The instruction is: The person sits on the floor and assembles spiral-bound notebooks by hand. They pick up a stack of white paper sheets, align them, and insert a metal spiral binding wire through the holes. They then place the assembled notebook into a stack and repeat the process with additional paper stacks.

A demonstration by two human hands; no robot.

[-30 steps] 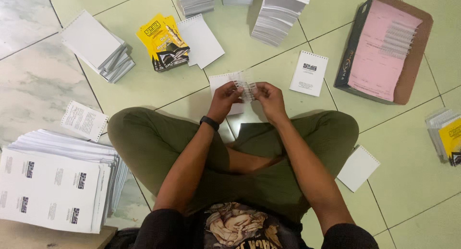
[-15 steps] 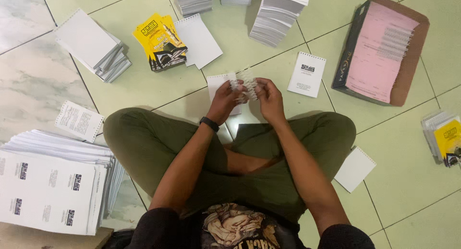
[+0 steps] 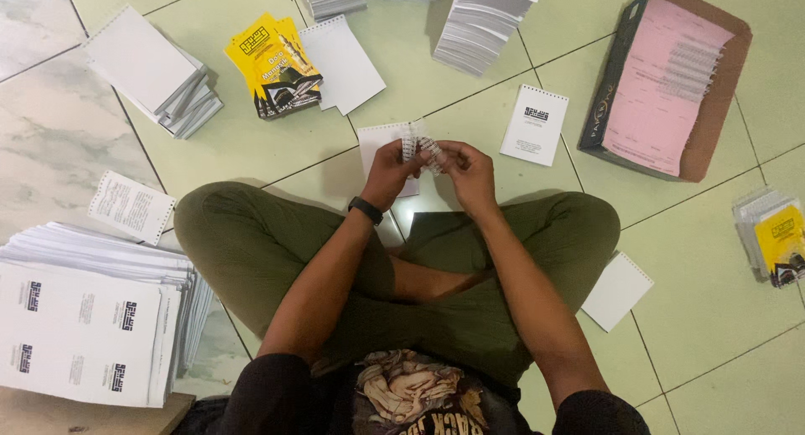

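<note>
Left hand (image 3: 387, 171) and right hand (image 3: 470, 171), both pinched shut on small wire spiral binding (image 3: 422, 145). White punched booklet (image 3: 379, 145) on floor beneath. Pink-lined box (image 3: 667, 83) far right.

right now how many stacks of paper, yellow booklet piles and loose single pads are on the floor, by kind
white paper stacks: 5 (left, upper left, three along the top)
yellow booklet piles: 2
loose single pads or sheets: 5
box of pink sheets: 1
total: 13
Both hands, left hand and right hand, hold a wire spiral.
</note>
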